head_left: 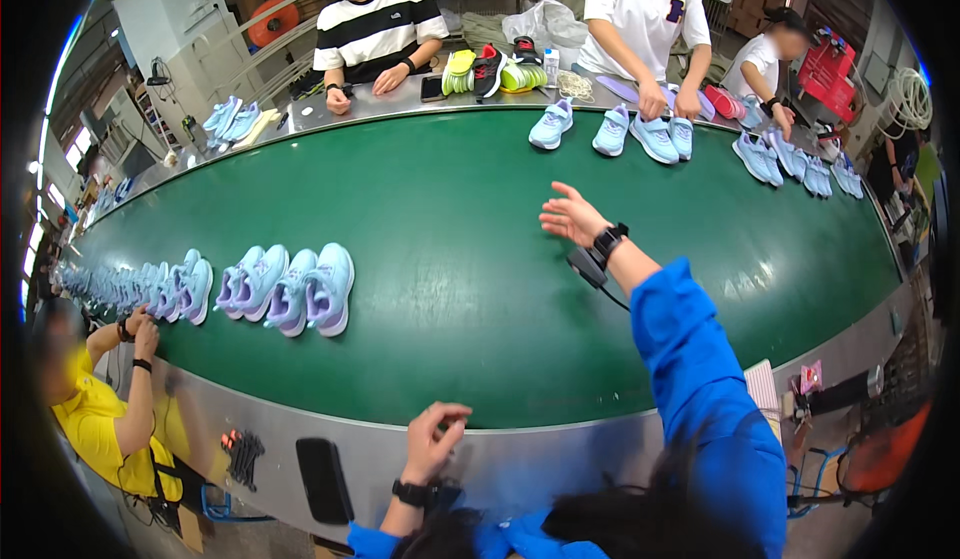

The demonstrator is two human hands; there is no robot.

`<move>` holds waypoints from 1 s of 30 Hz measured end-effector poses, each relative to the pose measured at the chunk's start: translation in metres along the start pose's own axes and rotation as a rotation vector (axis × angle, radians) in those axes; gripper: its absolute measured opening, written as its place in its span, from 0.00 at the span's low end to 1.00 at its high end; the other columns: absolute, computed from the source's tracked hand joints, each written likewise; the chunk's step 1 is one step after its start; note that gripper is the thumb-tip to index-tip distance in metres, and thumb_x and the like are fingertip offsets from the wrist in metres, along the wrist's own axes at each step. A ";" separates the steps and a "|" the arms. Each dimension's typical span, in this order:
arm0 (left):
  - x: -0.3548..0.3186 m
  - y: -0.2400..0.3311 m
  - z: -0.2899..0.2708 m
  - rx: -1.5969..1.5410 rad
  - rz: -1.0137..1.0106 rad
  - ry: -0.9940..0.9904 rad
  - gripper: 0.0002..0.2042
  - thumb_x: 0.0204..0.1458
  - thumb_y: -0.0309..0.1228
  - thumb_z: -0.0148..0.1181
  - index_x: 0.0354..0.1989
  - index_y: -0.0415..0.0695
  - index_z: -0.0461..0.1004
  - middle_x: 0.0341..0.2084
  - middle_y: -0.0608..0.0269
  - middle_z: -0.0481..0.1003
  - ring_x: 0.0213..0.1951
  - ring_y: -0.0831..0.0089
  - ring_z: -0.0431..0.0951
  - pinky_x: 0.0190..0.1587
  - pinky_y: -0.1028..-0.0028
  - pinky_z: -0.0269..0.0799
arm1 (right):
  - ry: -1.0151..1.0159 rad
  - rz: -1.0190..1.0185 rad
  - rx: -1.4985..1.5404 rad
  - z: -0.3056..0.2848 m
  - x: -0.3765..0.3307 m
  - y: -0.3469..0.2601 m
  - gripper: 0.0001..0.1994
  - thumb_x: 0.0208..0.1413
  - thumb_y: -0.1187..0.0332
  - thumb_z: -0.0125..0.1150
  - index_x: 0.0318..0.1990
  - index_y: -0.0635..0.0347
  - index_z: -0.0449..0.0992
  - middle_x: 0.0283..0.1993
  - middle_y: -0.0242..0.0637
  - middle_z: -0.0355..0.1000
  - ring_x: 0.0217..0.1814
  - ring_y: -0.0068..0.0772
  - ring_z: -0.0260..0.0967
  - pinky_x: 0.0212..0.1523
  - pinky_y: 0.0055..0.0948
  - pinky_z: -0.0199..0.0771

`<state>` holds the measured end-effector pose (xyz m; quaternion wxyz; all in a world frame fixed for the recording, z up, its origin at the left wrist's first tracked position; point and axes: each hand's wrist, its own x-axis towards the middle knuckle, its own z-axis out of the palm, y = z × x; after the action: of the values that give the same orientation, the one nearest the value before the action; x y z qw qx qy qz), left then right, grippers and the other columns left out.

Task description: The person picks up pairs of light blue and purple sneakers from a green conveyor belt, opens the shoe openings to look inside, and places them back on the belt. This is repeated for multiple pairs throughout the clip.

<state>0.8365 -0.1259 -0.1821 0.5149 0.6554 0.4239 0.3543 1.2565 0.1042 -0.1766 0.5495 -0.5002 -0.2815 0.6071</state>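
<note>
My right hand [574, 217] is stretched out over the green conveyor belt [450, 219], fingers spread and holding nothing. Beyond it, along the far side of the belt, stand several light blue sneakers; a single sneaker [551, 125] is nearest that hand. My left hand [437, 441] hovers at the near metal edge, its fingers loosely bent, thumb apart, with nothing in them. Off to its upper left, a group of light blue sneakers with lilac linings [330, 289] sits on the belt. A longer row of similar sneakers [150, 284] runs toward the far left.
Across the belt, a person in white [645, 19] grips a sneaker, and one in stripes [378, 34] rests both hands on the ledge. A person in yellow [105, 409] works at left. A black phone [324, 480] lies on the near metal ledge [390, 439]. Another person [765, 64] handles shoes far right.
</note>
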 end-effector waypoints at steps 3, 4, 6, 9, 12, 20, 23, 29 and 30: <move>-0.003 0.004 -0.003 0.068 -0.029 -0.017 0.11 0.50 0.31 0.60 0.41 0.45 0.82 0.30 0.66 0.78 0.29 0.80 0.75 0.26 0.82 0.66 | 0.150 -0.017 0.100 -0.003 0.083 -0.017 0.32 0.65 0.72 0.49 0.73 0.45 0.46 0.70 0.58 0.51 0.60 0.50 0.68 0.54 0.42 0.80; -0.002 0.006 -0.002 0.087 -0.042 -0.039 0.11 0.50 0.30 0.60 0.41 0.45 0.82 0.30 0.66 0.78 0.29 0.80 0.75 0.26 0.81 0.66 | 0.166 -0.054 0.188 -0.010 0.108 -0.019 0.32 0.64 0.72 0.49 0.74 0.45 0.44 0.74 0.61 0.44 0.65 0.54 0.64 0.56 0.45 0.79; -0.004 0.010 -0.003 0.109 -0.137 -0.059 0.12 0.48 0.29 0.61 0.42 0.46 0.82 0.30 0.65 0.78 0.28 0.80 0.75 0.26 0.82 0.66 | 0.172 -0.099 0.280 -0.001 0.140 -0.023 0.35 0.64 0.72 0.48 0.75 0.42 0.40 0.76 0.55 0.40 0.72 0.56 0.53 0.59 0.48 0.76; 0.004 0.039 0.005 0.071 -0.115 -0.009 0.06 0.52 0.25 0.59 0.37 0.44 0.79 0.27 0.63 0.74 0.25 0.75 0.69 0.29 0.76 0.63 | 0.141 -0.164 0.280 -0.001 0.167 -0.022 0.38 0.64 0.70 0.49 0.76 0.40 0.35 0.79 0.47 0.32 0.78 0.53 0.40 0.63 0.50 0.71; 0.012 0.031 -0.001 0.118 -0.125 -0.088 0.14 0.48 0.23 0.59 0.45 0.42 0.79 0.30 0.61 0.76 0.28 0.74 0.72 0.31 0.77 0.66 | 0.114 -0.169 0.282 -0.007 0.170 -0.024 0.38 0.64 0.69 0.48 0.76 0.41 0.35 0.79 0.41 0.33 0.80 0.49 0.35 0.64 0.53 0.68; 0.020 0.025 0.004 0.074 -0.053 -0.077 0.14 0.50 0.20 0.60 0.47 0.40 0.77 0.32 0.59 0.76 0.27 0.75 0.71 0.32 0.78 0.66 | 0.503 -0.341 0.436 -0.061 0.156 -0.038 0.31 0.63 0.71 0.48 0.72 0.56 0.47 0.73 0.53 0.47 0.73 0.53 0.51 0.53 0.45 0.82; 0.027 0.043 -0.004 0.086 -0.097 -0.189 0.13 0.51 0.22 0.59 0.46 0.39 0.77 0.32 0.60 0.76 0.27 0.75 0.71 0.30 0.78 0.65 | 0.578 -0.315 0.309 -0.061 0.162 -0.042 0.33 0.58 0.78 0.52 0.70 0.54 0.49 0.66 0.57 0.53 0.62 0.53 0.65 0.44 0.40 0.86; 0.019 0.035 0.006 0.130 -0.158 -0.060 0.13 0.49 0.28 0.59 0.43 0.41 0.79 0.31 0.63 0.76 0.25 0.77 0.69 0.27 0.79 0.61 | 0.845 -0.375 0.073 -0.053 0.209 -0.039 0.32 0.49 0.77 0.64 0.64 0.48 0.64 0.61 0.56 0.62 0.44 0.52 0.77 0.28 0.38 0.89; 0.018 0.035 0.006 0.150 -0.192 -0.059 0.13 0.49 0.28 0.59 0.43 0.41 0.79 0.31 0.64 0.76 0.25 0.77 0.69 0.27 0.79 0.61 | 0.855 -0.381 0.104 -0.049 0.213 -0.038 0.32 0.49 0.77 0.64 0.64 0.48 0.64 0.61 0.55 0.62 0.44 0.51 0.77 0.28 0.37 0.89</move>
<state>0.8557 -0.1159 -0.1487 0.5082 0.6588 0.4945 0.2513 1.3386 0.3054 -0.2227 0.7423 -0.6165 -0.0858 0.2480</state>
